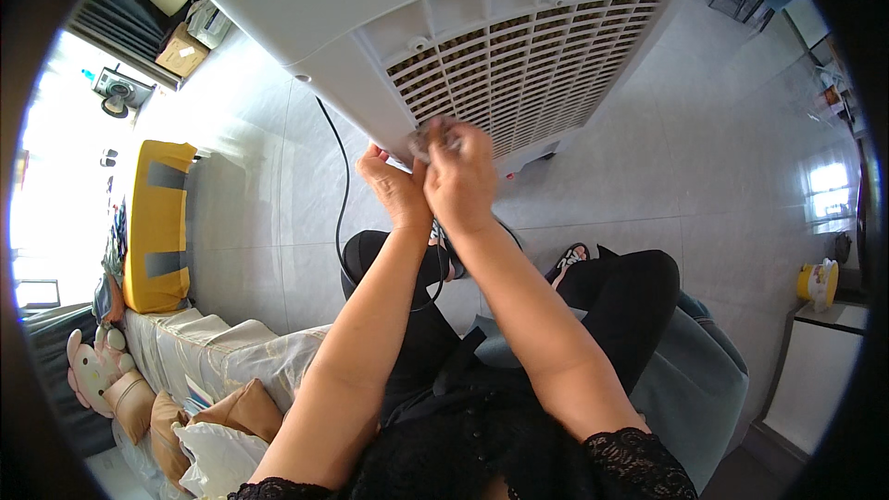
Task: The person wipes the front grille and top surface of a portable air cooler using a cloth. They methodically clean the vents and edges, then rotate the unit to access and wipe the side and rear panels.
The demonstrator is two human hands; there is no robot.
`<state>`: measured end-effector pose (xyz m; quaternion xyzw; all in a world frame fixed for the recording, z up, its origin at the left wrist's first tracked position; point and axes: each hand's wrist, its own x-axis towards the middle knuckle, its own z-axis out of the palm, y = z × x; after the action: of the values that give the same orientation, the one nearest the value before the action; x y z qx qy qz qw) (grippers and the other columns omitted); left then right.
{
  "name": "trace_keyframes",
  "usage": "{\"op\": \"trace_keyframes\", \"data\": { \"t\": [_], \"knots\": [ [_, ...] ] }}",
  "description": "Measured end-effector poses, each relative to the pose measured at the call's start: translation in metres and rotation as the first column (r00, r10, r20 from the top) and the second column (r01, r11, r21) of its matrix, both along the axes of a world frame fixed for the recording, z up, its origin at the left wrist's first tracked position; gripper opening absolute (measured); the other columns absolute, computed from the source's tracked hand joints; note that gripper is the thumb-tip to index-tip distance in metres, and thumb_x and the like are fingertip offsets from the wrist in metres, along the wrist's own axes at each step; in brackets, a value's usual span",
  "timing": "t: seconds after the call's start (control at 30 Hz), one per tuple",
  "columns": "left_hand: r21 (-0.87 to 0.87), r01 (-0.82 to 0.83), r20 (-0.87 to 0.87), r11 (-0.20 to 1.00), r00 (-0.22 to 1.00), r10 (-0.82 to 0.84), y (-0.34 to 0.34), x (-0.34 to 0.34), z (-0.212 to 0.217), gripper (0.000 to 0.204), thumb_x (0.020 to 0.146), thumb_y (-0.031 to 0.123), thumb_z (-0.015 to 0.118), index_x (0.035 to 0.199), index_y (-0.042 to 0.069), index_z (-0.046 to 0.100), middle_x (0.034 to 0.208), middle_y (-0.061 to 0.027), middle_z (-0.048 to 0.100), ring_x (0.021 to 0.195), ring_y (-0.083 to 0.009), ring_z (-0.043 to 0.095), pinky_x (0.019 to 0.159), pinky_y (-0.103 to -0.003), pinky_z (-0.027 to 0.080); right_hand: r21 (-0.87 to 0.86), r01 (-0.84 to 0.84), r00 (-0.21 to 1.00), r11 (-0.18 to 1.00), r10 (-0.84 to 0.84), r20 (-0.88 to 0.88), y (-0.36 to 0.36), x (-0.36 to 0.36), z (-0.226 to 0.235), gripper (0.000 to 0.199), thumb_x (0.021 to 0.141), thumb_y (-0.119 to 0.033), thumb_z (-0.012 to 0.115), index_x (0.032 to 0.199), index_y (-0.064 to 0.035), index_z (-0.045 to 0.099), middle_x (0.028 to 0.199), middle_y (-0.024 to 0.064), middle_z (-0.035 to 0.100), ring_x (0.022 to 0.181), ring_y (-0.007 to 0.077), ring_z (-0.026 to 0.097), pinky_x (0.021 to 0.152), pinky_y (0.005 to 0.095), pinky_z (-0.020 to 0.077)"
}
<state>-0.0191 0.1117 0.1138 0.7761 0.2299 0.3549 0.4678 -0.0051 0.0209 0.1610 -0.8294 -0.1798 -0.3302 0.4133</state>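
A white air cooler [338,56] with a slatted grille [519,60] stands in front of me; a brown honeycomb-like pad shows behind the slats. My left hand [396,193] is closed on the cooler's near lower corner, its fingertips partly hidden. Crossed close beside it, my right hand [460,176] is closed on a crumpled greyish cloth [428,141], pressed against the frame below the grille. Motion smears the cloth and the right fingertips. A black cord [344,190] hangs from the cooler and loops down past my knees.
Grey floor tiles [630,167] surround the cooler. At left are a yellow-and-grey plastic piece [153,227] and a covered sofa [222,338] with cushions and a plush toy [93,370]. A yellow tub [818,284] sits on a white cabinet [815,370] at right. I sit on a grey-green seat [690,398].
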Motion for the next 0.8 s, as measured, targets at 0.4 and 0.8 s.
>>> {"op": "trace_keyframes", "data": {
  "t": [0.4, 0.8],
  "knots": [
    [0.279, -0.072, -0.043, 0.957, 0.995, 0.087, -0.005, -0.003, 0.008, 0.064, 0.077, 0.027, 0.081, 0.116, -0.003, 0.041, 0.111, -0.0154, 0.045, 0.103, -0.0259, 0.047, 0.090, -0.039, 0.040, 0.220, 0.113, 0.993, 0.969, -0.101, -0.064, -0.012, 0.019, 0.005, 0.042, 0.071, -0.002, 0.070, 0.113, -0.0039, 0.069, 0.104, 0.0155, 0.054, 0.097, 0.0323, 0.054, 0.080, 0.0397, 0.0487],
    [0.289, -0.068, -0.012, 0.955, 0.997, 0.075, -0.002, -0.003, 0.006, 0.066, 0.075, 0.025, 0.083, 0.116, -0.001, 0.039, 0.110, -0.0158, 0.045, 0.101, -0.0270, 0.046, 0.089, -0.039, 0.039, 0.104, 0.013, 0.999, 0.995, -0.008, -0.049, -0.020, 0.011, 0.008, 0.040, 0.069, -0.002, 0.069, 0.108, -0.0061, 0.071, 0.107, 0.0141, 0.057, 0.100, 0.0312, 0.055, 0.082, 0.0384, 0.0500]
  ]
}}
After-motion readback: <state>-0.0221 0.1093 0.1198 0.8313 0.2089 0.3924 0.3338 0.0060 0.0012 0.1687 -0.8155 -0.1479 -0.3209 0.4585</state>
